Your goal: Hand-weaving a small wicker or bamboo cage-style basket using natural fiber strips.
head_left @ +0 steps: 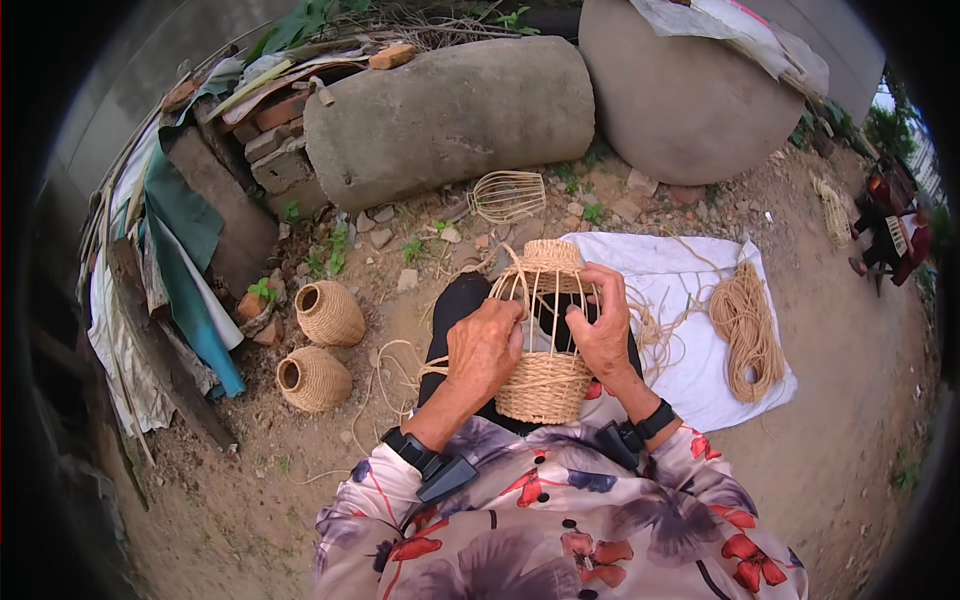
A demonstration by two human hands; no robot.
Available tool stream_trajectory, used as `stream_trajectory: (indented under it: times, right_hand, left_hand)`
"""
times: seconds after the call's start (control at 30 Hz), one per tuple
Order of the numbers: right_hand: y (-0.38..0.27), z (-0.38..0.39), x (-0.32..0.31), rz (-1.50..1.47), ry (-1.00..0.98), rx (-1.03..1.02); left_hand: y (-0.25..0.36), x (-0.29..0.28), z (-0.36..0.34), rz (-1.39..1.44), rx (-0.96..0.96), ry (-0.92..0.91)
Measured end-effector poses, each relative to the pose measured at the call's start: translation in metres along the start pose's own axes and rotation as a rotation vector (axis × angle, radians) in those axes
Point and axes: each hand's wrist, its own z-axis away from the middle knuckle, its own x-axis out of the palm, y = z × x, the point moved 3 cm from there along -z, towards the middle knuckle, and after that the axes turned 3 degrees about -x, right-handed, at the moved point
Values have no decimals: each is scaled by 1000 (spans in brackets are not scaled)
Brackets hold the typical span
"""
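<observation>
Gripping round, open-ribbed wicker basket [543,390], coiled cord [750,330]

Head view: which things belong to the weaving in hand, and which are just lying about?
Belongs to the job, apparently:
partly woven basket, held by the left hand and right hand;
coil of cord on the white sheet;
two woven pots and bare frame, likely.

Just lying about, apparently:
concrete cylinder;
loose brick on top of it;
green tarp.

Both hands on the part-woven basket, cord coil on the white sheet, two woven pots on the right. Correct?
No: the head view shows the two woven pots on the left. Left hand and right hand on the part-woven basket, cord coil on the white sheet: correct.
</observation>
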Motion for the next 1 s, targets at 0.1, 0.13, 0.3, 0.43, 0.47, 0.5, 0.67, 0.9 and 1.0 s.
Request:
stream_trajectory:
  times: [0.1,0.13,0.3,0.43,0.47,0.5,0.67,0.9,1.0]
  right_hand:
    - [-1,1,0,24,2,-26]
    - [-1,0,0,30,0,-28]
    - [5,3,-8,-51,-1,41]
    - [19,7,-12,-149,-2,85]
    - [22,8,-11,-158,-2,79]
    - [23,9,-10,-160,-5,78]
    - [26,10,-9,-195,-22,80]
    - [36,13,-12,-280,13,117]
    - [26,13,-26,87,139,-3]
  left_hand:
    - [0,6,-1,-27,-66,-64]
    - [2,1,-4,-28,-63,-65]
    - [-25,-6,10,849,-652,-207]
    - [-47,-6,18,913,-830,-273]
    - [-53,-2,21,937,-826,-277]
    - [-59,2,23,937,-827,-273]
    - [-63,16,22,597,-504,-253]
    - [-47,16,8,951,-742,-172]
    - [-34,6,2,916,-668,-210]
